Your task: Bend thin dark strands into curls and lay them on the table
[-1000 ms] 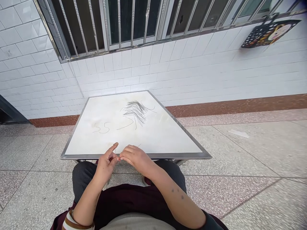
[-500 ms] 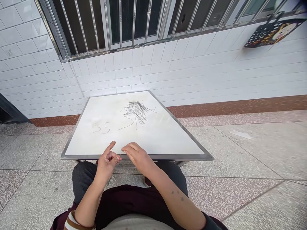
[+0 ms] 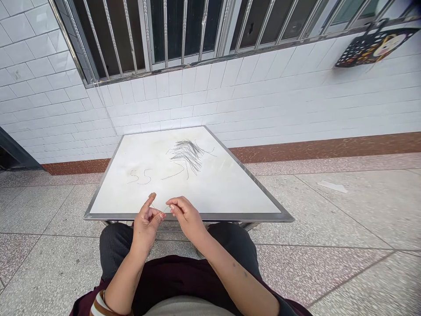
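White and steel-rimmed, the low square table carries a loose pile of thin dark strands at its far middle and two curled strands to the left. At the near edge the left hand and right hand meet — each pinched shut on a single fine strand, barely visible between the fingertips.

white tiled wall, barred window — terrazzo floor
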Demonstrator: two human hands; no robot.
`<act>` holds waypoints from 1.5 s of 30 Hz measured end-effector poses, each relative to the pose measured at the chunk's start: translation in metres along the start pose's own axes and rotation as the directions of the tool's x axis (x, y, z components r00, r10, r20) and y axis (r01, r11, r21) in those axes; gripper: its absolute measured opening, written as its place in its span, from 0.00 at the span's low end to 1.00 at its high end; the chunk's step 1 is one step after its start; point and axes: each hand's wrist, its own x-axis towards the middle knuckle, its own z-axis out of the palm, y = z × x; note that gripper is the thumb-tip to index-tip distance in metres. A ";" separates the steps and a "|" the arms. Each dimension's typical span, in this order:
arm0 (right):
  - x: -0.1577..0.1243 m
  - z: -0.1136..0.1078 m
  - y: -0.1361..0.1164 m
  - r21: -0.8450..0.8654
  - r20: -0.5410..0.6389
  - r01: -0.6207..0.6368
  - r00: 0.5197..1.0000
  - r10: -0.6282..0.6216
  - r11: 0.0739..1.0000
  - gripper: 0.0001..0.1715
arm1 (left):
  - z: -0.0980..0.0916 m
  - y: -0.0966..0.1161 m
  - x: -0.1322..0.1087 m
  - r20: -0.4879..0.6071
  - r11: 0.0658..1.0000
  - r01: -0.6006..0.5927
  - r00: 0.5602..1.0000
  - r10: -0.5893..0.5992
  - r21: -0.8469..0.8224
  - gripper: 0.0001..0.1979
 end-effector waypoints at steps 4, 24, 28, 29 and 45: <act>0.000 0.003 -0.006 0.361 0.002 -0.212 0.974 0.227 0.908 0.09 | 0.002 0.001 -0.002 0.004 0.999 -0.021 1.000 0.021 0.038 0.32; -0.002 0.022 -0.020 0.919 0.115 -0.260 0.896 0.429 0.297 0.18 | 0.012 0.007 -0.005 -0.079 0.990 -0.043 0.996 0.033 -0.132 0.30; -0.003 0.024 -0.027 0.924 0.121 -0.256 0.900 0.419 0.283 0.19 | 0.018 0.010 -0.007 -0.075 0.984 -0.087 0.994 0.076 -0.155 0.27; -0.004 0.025 -0.029 0.930 0.127 -0.257 0.897 0.424 0.264 0.18 | 0.021 0.010 -0.007 -0.079 0.982 -0.096 0.993 0.084 -0.160 0.26; -0.008 0.036 -0.037 0.968 0.090 -0.183 0.891 0.444 0.172 0.13 | 0.025 0.009 -0.006 -0.206 0.965 -0.175 0.969 0.135 -0.193 0.23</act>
